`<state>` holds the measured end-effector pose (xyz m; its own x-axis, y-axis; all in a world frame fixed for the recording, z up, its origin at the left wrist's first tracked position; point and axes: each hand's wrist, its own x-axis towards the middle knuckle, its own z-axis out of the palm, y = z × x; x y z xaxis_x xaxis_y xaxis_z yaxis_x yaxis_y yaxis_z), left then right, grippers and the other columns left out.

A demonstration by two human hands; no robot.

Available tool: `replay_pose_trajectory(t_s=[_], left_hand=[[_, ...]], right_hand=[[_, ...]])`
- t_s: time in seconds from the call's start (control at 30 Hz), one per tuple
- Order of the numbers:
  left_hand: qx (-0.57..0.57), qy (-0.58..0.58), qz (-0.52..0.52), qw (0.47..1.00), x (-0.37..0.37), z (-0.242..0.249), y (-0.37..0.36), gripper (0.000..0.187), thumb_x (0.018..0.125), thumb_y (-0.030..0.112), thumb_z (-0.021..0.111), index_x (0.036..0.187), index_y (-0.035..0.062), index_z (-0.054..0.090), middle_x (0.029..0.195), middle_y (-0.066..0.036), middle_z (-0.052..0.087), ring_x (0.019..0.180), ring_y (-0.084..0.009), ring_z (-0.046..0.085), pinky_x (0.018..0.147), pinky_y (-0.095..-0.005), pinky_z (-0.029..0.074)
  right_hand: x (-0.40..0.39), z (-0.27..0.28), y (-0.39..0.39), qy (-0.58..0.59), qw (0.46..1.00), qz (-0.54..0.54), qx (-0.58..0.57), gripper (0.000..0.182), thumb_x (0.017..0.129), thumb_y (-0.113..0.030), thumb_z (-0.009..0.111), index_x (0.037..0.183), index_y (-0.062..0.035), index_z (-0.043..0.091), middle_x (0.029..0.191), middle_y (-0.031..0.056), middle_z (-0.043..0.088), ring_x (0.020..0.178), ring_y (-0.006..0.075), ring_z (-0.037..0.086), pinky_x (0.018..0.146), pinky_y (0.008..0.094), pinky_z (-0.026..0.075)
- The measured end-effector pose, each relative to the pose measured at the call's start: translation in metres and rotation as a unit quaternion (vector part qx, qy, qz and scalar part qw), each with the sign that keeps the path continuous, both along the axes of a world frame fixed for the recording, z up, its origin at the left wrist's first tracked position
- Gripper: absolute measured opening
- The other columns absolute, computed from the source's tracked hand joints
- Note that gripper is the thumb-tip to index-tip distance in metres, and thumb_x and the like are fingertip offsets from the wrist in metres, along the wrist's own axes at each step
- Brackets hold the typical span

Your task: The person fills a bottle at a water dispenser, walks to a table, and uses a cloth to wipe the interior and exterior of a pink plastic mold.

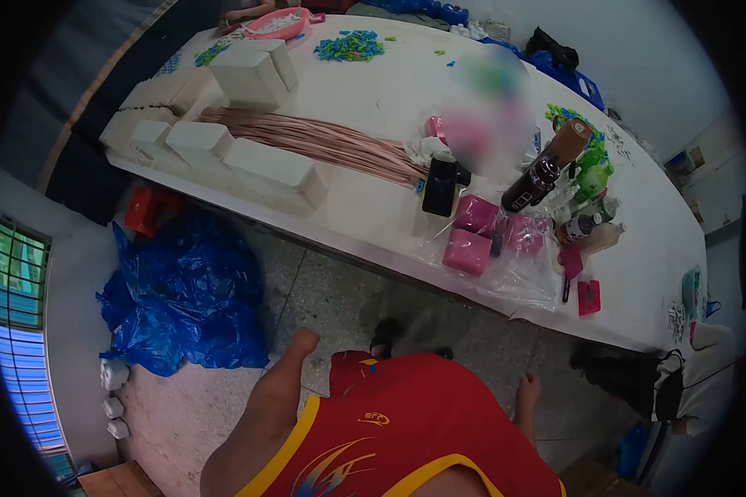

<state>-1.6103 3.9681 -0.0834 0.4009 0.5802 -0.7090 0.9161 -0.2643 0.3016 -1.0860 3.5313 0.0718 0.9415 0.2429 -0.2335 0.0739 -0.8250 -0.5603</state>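
Observation:
My left hand [305, 340] hangs beside the red shirt, over the floor and short of the table. It is seen end-on, so its fingers do not show clearly. Low on the other side is my right hand [530, 385], also away from the table, with its fingers too small to make out. No object shows in either hand. On the table edge in front lie pink blocks [467, 252] on clear plastic, a black phone [440, 187] and a dark bottle [531, 185]. A long bundle of pinkish strips [315, 142] stretches to the left of the phone.
White blocks [275, 170] line the white table [373, 236]. Small blue and green pieces [350, 46] form a pile at the back, near a pink basket [275, 25] and another person's arm [249, 12]. Blue plastic bags [186, 290] fill the floor at left.

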Motion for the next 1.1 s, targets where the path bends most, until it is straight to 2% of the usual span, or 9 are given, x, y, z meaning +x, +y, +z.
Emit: replay_pose_trajectory(t_s=[0.13,0.2,0.33,0.63,0.67,0.7,0.77,0.93,1.1], left_hand=[[0.021,0.019,-0.142,0.989,0.049,0.027,0.011,0.022,0.080,0.020,0.057,0.087,0.0056,0.072,0.097,-0.023,0.067,0.090,-0.0398,0.065,0.082,-0.0482,0.052],[0.022,-0.073,0.069,0.995,0.077,0.037,0.007,0.027,0.077,0.028,0.058,0.072,0.0032,0.069,0.066,-0.013,0.067,0.060,-0.0273,0.066,0.061,-0.0410,0.053],[0.037,-0.119,0.062,0.990,0.118,0.043,-0.008,0.028,0.075,0.030,0.060,0.075,0.0033,0.070,0.066,-0.013,0.067,0.062,-0.0276,0.066,0.063,-0.0403,0.053],[-0.063,0.021,-0.345,0.936,0.158,0.053,-0.044,0.028,0.084,0.026,0.054,0.097,0.0074,0.071,0.100,-0.020,0.069,0.087,-0.0355,0.068,0.080,-0.0451,0.054],[-0.111,0.054,-0.156,0.980,0.162,0.044,-0.048,0.028,0.084,0.025,0.054,0.093,0.0053,0.071,0.087,-0.018,0.070,0.073,-0.0317,0.069,0.072,-0.0437,0.054],[-0.111,0.013,-0.298,0.948,0.159,0.020,-0.037,0.026,0.084,0.024,0.056,0.087,0.0014,0.069,0.072,-0.015,0.068,0.058,-0.0270,0.065,0.060,-0.0418,0.053],[-0.153,-0.010,-0.082,0.985,0.175,0.054,-0.057,0.025,0.084,0.023,0.059,0.084,-0.0010,0.066,0.067,-0.013,0.065,0.056,-0.0227,0.062,0.053,-0.0394,0.050],[-0.193,-0.057,-0.094,0.975,0.211,0.093,-0.078,0.023,0.083,0.016,0.061,0.097,-0.0029,0.062,0.066,-0.010,0.061,0.053,-0.0205,0.059,0.048,-0.0345,0.048],[-0.169,-0.107,-0.237,0.951,0.235,0.114,-0.089,0.026,0.083,0.023,0.063,0.094,-0.0014,0.064,0.068,-0.012,0.063,0.061,-0.0208,0.062,0.053,-0.0364,0.049]], right_hand=[[-0.069,-0.013,-0.052,0.173,0.982,-0.039,-0.063,0.027,0.081,-0.018,0.062,0.094,0.0044,0.069,0.081,0.0159,0.069,0.074,0.0255,0.067,0.071,0.0379,0.052],[-0.072,-0.088,-0.126,0.208,0.976,-0.031,-0.061,0.027,0.080,-0.019,0.062,0.093,0.0042,0.069,0.081,0.0156,0.069,0.073,0.0244,0.066,0.068,0.0379,0.051],[-0.116,-0.127,-0.174,0.261,0.963,-0.063,0.011,0.027,0.081,-0.020,0.062,0.094,0.0032,0.068,0.080,0.0138,0.067,0.072,0.0223,0.066,0.063,0.0377,0.051],[-0.266,-0.072,-0.218,0.168,0.963,-0.153,0.146,0.018,0.081,-0.017,0.066,0.092,-0.0030,0.065,0.084,0.0098,0.066,0.072,0.0224,0.065,0.062,0.0345,0.051],[-0.287,-0.077,-0.230,0.163,0.964,-0.159,0.140,0.012,0.078,-0.013,0.070,0.085,-0.0045,0.066,0.085,0.0120,0.067,0.073,0.0253,0.067,0.067,0.0350,0.053],[-0.305,-0.066,-0.229,0.235,0.919,-0.271,0.163,0.017,0.083,-0.018,0.064,0.092,-0.0040,0.066,0.085,0.0104,0.066,0.072,0.0220,0.065,0.063,0.0355,0.053],[-0.330,-0.049,-0.235,0.291,0.843,-0.403,0.205,0.024,0.088,-0.023,0.059,0.099,-0.0035,0.065,0.084,0.0088,0.065,0.071,0.0186,0.064,0.060,0.0360,0.052],[-0.406,-0.121,-0.276,0.309,0.941,-0.061,-0.126,0.027,0.086,-0.029,0.057,0.092,-0.0075,0.072,0.092,0.0125,0.069,0.084,0.0298,0.066,0.074,0.0433,0.053],[-0.407,-0.107,-0.252,0.251,0.932,-0.050,-0.255,0.026,0.083,-0.024,0.055,0.087,-0.0062,0.073,0.097,0.0162,0.069,0.092,0.0343,0.065,0.079,0.0463,0.052]])
